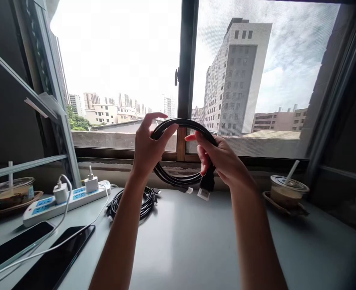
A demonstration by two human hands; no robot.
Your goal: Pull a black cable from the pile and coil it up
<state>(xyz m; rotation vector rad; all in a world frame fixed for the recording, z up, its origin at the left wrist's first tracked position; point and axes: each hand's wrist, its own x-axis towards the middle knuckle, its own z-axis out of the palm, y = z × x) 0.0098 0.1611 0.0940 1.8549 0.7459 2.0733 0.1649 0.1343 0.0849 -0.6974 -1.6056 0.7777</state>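
Observation:
Between my two hands a coiled black cable [178,180] is held up in a ring above the table, in front of the window. My left hand [150,147] grips the ring's upper left side, with the thumb inside and the fingers around the outside. On the right side of the ring, my right hand [215,155] is closed around the cable, its index finger pointing inward. A dark connector [207,181] with a pale end hangs below my right hand. Another small pale tip [190,190] shows at the bottom of the coil.
More coiled black cables [147,203] lie on the table [184,245], partly behind my left forearm. At left are a power strip [78,197] with two white chargers and two dark phones [57,253]. Lidded cups with straws stand left [11,189] and right [289,189].

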